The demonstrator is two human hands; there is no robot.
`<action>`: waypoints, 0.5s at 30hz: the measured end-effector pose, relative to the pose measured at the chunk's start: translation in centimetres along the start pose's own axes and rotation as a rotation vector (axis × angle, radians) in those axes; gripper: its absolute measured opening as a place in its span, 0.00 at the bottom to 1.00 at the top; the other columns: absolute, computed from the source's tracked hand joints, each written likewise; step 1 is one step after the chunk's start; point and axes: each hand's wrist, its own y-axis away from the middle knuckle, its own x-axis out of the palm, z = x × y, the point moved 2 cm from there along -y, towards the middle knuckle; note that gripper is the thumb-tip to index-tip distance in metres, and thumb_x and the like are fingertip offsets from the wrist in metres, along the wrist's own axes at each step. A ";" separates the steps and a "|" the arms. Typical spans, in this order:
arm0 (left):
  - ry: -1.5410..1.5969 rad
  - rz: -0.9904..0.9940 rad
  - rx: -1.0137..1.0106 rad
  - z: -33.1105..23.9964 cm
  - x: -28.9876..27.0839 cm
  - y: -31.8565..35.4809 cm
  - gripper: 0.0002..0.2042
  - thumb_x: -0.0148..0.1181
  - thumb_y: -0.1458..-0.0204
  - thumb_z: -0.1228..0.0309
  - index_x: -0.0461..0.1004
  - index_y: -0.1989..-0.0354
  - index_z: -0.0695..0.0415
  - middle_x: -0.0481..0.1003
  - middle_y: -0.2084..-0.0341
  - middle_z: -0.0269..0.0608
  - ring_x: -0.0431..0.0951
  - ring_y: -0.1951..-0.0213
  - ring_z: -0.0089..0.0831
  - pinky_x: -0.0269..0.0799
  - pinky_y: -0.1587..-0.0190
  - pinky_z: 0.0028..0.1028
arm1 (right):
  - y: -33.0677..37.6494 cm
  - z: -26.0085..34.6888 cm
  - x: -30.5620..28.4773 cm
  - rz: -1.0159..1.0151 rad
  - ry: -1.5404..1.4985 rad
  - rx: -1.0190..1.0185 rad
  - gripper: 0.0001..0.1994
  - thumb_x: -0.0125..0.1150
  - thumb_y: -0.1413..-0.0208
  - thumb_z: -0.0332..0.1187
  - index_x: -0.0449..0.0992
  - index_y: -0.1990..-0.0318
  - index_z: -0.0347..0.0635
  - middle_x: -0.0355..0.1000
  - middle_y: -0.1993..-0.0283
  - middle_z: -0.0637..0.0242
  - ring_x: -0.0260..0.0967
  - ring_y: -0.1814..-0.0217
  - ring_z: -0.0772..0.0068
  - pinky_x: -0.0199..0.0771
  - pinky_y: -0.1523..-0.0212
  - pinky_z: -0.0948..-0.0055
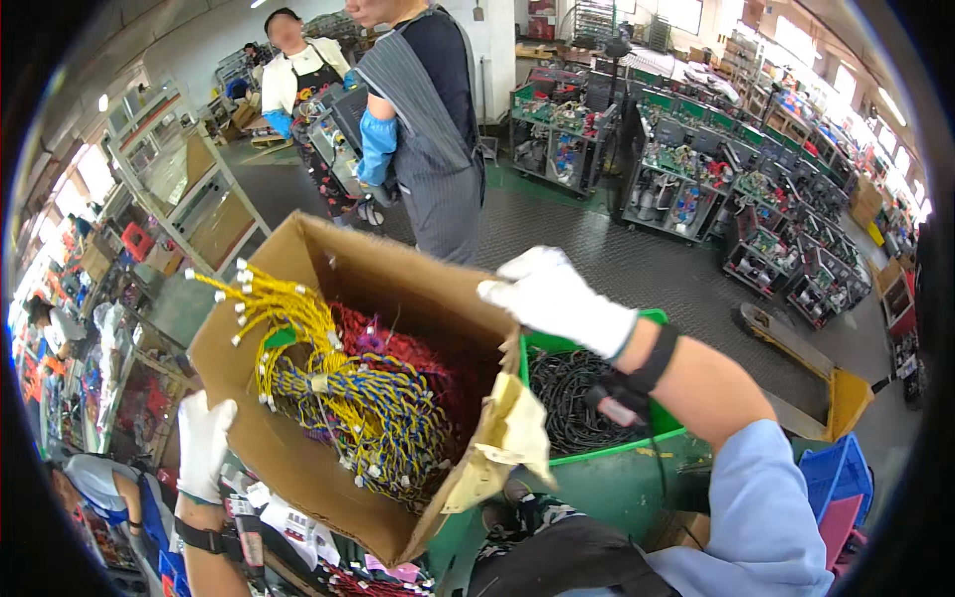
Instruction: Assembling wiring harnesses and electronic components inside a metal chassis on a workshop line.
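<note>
An open cardboard box (393, 254) hangs tilted in front of me, held between both hands. My left hand (205, 443), in a white glove, is closed at the box's left side; part of its fingers is hidden. At the far right rim, my right hand (557, 297), also gloved in white, has its fingers closed over the cardboard edge. Inside lie bundles of twisted wires: yellow and blue wire harnesses (368, 403) with white connectors, and red wires (393, 343) behind them. Torn yellowish tape (507, 438) dangles from the box's right corner.
Below my right forearm sits a green bin (637, 438) of black cables. A yellow pallet truck (841, 398) and a blue crate (836, 478) stand at the right. Two people (428, 129) work ahead, near a white rack (184, 169). Wheeled metal units (686, 179) line the far right.
</note>
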 end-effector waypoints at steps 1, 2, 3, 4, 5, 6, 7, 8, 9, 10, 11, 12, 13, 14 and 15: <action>-0.033 0.004 0.021 -2.0 0.7 -0.1 0.11 0.53 0.51 0.71 0.74 0.72 0.69 0.73 0.82 0.33 0.69 0.78 0.20 0.65 0.75 0.27 | 1.3 0.0 -3.1 -0.039 -0.005 -0.039 0.23 0.57 0.47 0.50 0.77 0.81 0.39 0.71 0.81 0.51 0.71 0.77 0.47 0.70 0.72 0.54; -0.060 0.014 0.140 -4.1 1.4 0.0 0.11 0.53 0.50 0.69 0.75 0.72 0.68 0.73 0.82 0.35 0.69 0.78 0.20 0.65 0.75 0.27 | 2.8 -0.4 -6.0 0.039 0.006 0.124 0.23 0.58 0.46 0.50 0.76 0.81 0.38 0.69 0.82 0.52 0.70 0.79 0.51 0.69 0.74 0.56; -0.098 0.030 0.240 -6.0 2.2 0.3 0.12 0.54 0.49 0.68 0.75 0.72 0.67 0.73 0.82 0.37 0.70 0.79 0.21 0.66 0.75 0.27 | 4.1 -0.5 -8.9 0.043 -0.034 0.135 0.23 0.59 0.46 0.49 0.75 0.81 0.37 0.68 0.84 0.53 0.69 0.81 0.56 0.67 0.76 0.58; -0.098 0.084 0.239 -7.5 3.2 0.3 0.13 0.54 0.48 0.66 0.76 0.69 0.67 0.75 0.80 0.38 0.72 0.77 0.22 0.68 0.73 0.28 | 5.6 -1.0 -11.4 0.051 -0.028 0.286 0.23 0.60 0.46 0.48 0.75 0.81 0.36 0.65 0.86 0.55 0.65 0.83 0.63 0.64 0.77 0.60; -0.094 0.135 0.282 -8.9 4.2 0.4 0.15 0.54 0.48 0.65 0.77 0.66 0.67 0.77 0.78 0.39 0.74 0.75 0.23 0.69 0.71 0.28 | 7.1 -1.4 -13.7 0.025 -0.076 0.303 0.23 0.61 0.46 0.47 0.74 0.81 0.35 0.62 0.87 0.58 0.61 0.84 0.70 0.61 0.79 0.63; -0.166 0.144 0.296 -10.0 5.8 0.3 0.15 0.55 0.47 0.64 0.77 0.67 0.67 0.76 0.79 0.39 0.74 0.76 0.24 0.69 0.72 0.29 | 8.5 -2.0 -15.7 0.003 -0.019 0.345 0.22 0.61 0.46 0.46 0.74 0.81 0.34 0.60 0.88 0.60 0.57 0.83 0.74 0.58 0.79 0.64; -0.230 0.140 0.408 -11.1 7.6 0.1 0.15 0.56 0.47 0.63 0.77 0.68 0.66 0.76 0.80 0.40 0.73 0.77 0.25 0.69 0.72 0.30 | 9.7 -2.8 -17.5 -0.029 0.057 0.360 0.22 0.61 0.45 0.45 0.74 0.80 0.33 0.58 0.88 0.63 0.53 0.83 0.78 0.56 0.80 0.65; -0.206 0.156 0.426 -11.9 9.6 0.0 0.15 0.57 0.48 0.62 0.78 0.71 0.65 0.75 0.82 0.39 0.72 0.78 0.24 0.68 0.74 0.30 | 10.9 -3.7 -19.0 -0.047 0.011 0.330 0.23 0.61 0.45 0.46 0.73 0.81 0.32 0.58 0.88 0.64 0.52 0.83 0.78 0.55 0.80 0.65; -0.208 0.153 0.474 -12.6 12.2 -0.2 0.14 0.58 0.49 0.62 0.77 0.73 0.64 0.74 0.84 0.41 0.74 0.79 0.29 0.68 0.75 0.32 | 12.2 -5.0 -20.4 -0.081 0.078 0.369 0.24 0.60 0.45 0.46 0.73 0.81 0.32 0.57 0.88 0.65 0.51 0.83 0.78 0.54 0.80 0.65; -0.289 0.148 0.489 -13.1 14.8 -0.2 0.14 0.58 0.49 0.62 0.77 0.75 0.63 0.75 0.84 0.44 0.75 0.80 0.33 0.69 0.76 0.34 | 13.3 -6.3 -21.4 -0.086 0.032 0.365 0.24 0.61 0.44 0.44 0.71 0.82 0.31 0.56 0.88 0.65 0.51 0.83 0.78 0.54 0.80 0.65; -0.334 0.142 0.585 -13.7 17.5 -0.5 0.14 0.58 0.49 0.63 0.77 0.76 0.63 0.75 0.84 0.46 0.76 0.80 0.37 0.70 0.76 0.35 | 14.7 -7.9 -22.1 -0.114 0.099 0.419 0.23 0.61 0.44 0.43 0.69 0.83 0.30 0.55 0.88 0.65 0.51 0.82 0.79 0.54 0.80 0.66; -0.431 0.077 0.721 -14.1 20.5 -0.5 0.13 0.57 0.50 0.64 0.76 0.76 0.62 0.75 0.83 0.48 0.76 0.80 0.41 0.70 0.76 0.37 | 15.9 -9.5 -22.6 -0.128 0.037 0.486 0.22 0.61 0.45 0.40 0.68 0.83 0.30 0.53 0.87 0.65 0.51 0.82 0.79 0.54 0.80 0.66; -0.579 0.058 0.800 -14.6 24.6 -0.2 0.12 0.57 0.50 0.64 0.76 0.77 0.62 0.75 0.83 0.50 0.77 0.80 0.45 0.71 0.76 0.39 | 17.1 -12.0 -23.8 -0.147 0.048 0.569 0.21 0.62 0.45 0.37 0.66 0.82 0.29 0.51 0.87 0.64 0.50 0.82 0.79 0.54 0.80 0.66; -0.383 0.072 0.720 -14.5 27.9 0.4 0.11 0.56 0.50 0.65 0.76 0.76 0.61 0.75 0.83 0.51 0.76 0.79 0.47 0.71 0.75 0.40 | 17.9 -14.3 -24.5 -0.118 0.158 0.609 0.19 0.62 0.46 0.34 0.67 0.82 0.29 0.50 0.86 0.64 0.49 0.82 0.79 0.55 0.80 0.66; -0.236 0.129 0.581 -14.1 31.5 1.3 0.10 0.56 0.51 0.66 0.75 0.75 0.60 0.75 0.82 0.51 0.76 0.79 0.48 0.72 0.75 0.41 | 18.8 -16.6 -25.0 -0.063 0.263 0.620 0.19 0.62 0.46 0.35 0.66 0.82 0.29 0.51 0.86 0.61 0.49 0.82 0.76 0.56 0.80 0.65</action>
